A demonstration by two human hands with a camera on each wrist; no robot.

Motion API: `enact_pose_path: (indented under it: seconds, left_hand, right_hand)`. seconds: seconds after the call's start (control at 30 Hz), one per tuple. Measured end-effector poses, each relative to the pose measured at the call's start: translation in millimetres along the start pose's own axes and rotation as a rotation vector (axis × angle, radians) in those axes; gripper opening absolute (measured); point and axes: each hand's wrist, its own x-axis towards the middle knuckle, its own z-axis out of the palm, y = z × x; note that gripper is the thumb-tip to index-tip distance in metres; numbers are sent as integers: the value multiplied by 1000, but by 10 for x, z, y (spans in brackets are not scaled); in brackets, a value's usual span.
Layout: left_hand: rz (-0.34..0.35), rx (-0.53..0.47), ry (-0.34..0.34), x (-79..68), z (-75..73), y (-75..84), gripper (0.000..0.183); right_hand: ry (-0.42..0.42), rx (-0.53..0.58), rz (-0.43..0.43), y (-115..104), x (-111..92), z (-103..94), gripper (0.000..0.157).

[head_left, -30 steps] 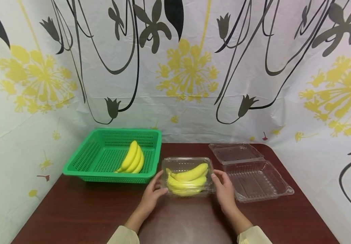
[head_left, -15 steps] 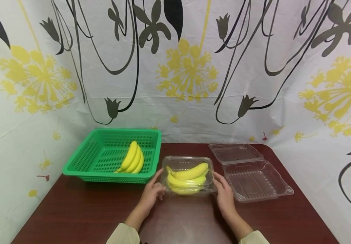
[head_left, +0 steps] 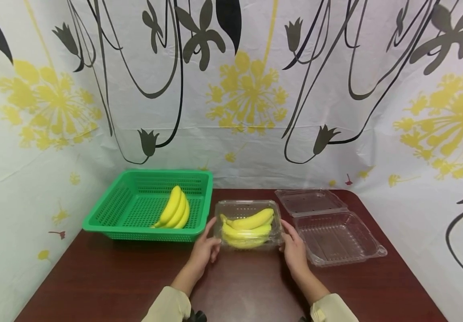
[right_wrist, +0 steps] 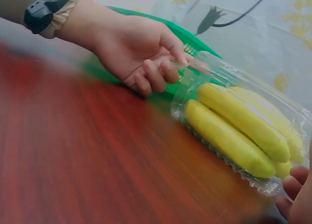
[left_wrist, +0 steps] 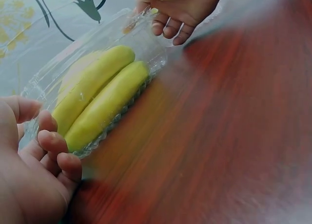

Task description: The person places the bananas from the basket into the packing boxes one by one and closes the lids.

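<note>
A clear plastic clamshell box (head_left: 225,209), its lid down, holds a bunch of yellow bananas (head_left: 249,230). My left hand (head_left: 201,250) pinches the box's left end between thumb and fingers. At the opposite end my right hand (head_left: 294,255) grips the edge in the same way. The left wrist view shows the bananas (left_wrist: 105,95) through the clear wall, with the other fingers of my left hand (left_wrist: 29,170) loosely curled below. Whether the box touches the table is hard to tell.
A green perforated basket (head_left: 143,233) at the left holds another bunch of bananas (head_left: 177,210). At the right lies a second clear clamshell box (head_left: 338,237), opened flat, close beside my right hand. A patterned cloth (head_left: 247,156) hangs behind the brown table (head_left: 115,277).
The box with the bananas has shifted slightly away from me, both hands going with it. My left thumb, briefly off the box's near edge, is back on it.
</note>
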Motion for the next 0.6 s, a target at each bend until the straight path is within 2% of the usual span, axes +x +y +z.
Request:
enact_pose_path:
  seconds: [0.23,0.47,0.6]
  left_hand:
    - [-53,-45,-11,95,33,10,65]
    - [-66,-75,-1,126,55,5,65]
    - [-62,-87,-19,63,73,139,66]
  right_hand:
    - [4,98,4,29,112,74,31]
    - [27,83,-11,49,188,123,33]
    - [23,74,1,41,205,132,32]
